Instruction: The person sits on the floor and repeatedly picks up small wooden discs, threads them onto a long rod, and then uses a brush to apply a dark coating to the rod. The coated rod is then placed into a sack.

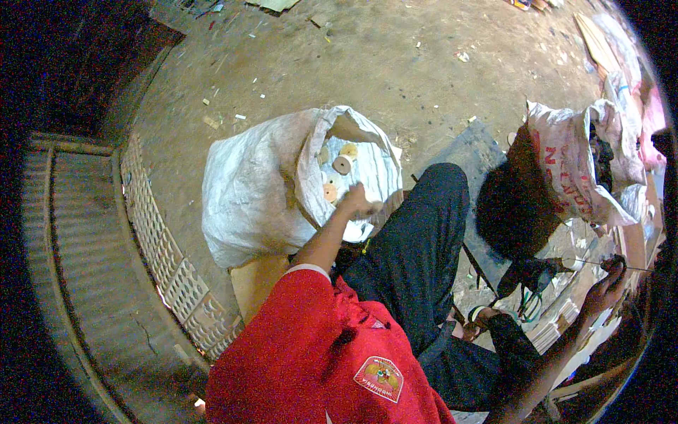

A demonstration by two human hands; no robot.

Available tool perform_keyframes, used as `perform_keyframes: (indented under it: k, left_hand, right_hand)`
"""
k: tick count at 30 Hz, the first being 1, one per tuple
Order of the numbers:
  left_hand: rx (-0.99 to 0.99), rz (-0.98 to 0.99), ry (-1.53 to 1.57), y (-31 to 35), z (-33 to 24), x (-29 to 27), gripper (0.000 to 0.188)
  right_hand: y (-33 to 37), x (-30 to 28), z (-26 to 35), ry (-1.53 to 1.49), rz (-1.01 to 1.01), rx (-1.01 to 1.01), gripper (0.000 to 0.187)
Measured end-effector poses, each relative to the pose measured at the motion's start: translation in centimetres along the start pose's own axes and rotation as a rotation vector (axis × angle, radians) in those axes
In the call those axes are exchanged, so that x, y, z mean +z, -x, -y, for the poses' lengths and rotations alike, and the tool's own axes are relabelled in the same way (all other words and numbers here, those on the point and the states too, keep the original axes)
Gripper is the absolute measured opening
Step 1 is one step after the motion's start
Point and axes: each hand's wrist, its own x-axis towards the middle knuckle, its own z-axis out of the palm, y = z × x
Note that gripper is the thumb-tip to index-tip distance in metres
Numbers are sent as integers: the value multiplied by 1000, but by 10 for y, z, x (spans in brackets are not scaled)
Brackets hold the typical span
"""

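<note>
My left hand (361, 203) is at the mouth of a big white woven sack (251, 177). Motion smears its fingers, so whether it holds anything is unclear. Inside the sack lie several small round discs with centre holes; a dark brown disc (342, 165), a yellow disc (349, 149) and a pale orange disc (330, 192) stand out against striped white material (371, 169). Far to the right, my right hand (606, 288) is closed around a thin wire-like rod (639, 269), which runs sideways past the fingers. A dark object (526, 275) sits left of that hand, its kind unclear.
A white sack with red print (561, 166) stands open at right, dark contents inside. A dark flat sheet (462, 152) lies on the dirt floor (395, 63) among scattered scraps. Along the left run a perforated strip (159, 247) and a corrugated metal panel (85, 261).
</note>
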Motion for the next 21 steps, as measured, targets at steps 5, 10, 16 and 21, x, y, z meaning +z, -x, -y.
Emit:
perform_keyframes:
  k: [5,10,16,21]
  left_hand:
    - [-87,-233,152,-31,20,-60,114]
    - [71,-91,-139,-35,36,-85,116]
    - [95,88,-29,-33,40,-79,126]
    - [176,-78,-182,-27,32,-71,124]
  right_hand:
    - [0,3,6,123,-5,35,31]
    - [1,10,11,13,11,40,31]
    - [1,14,14,-64,-8,56,30]
    - [-1,14,9,39,59,85,34]
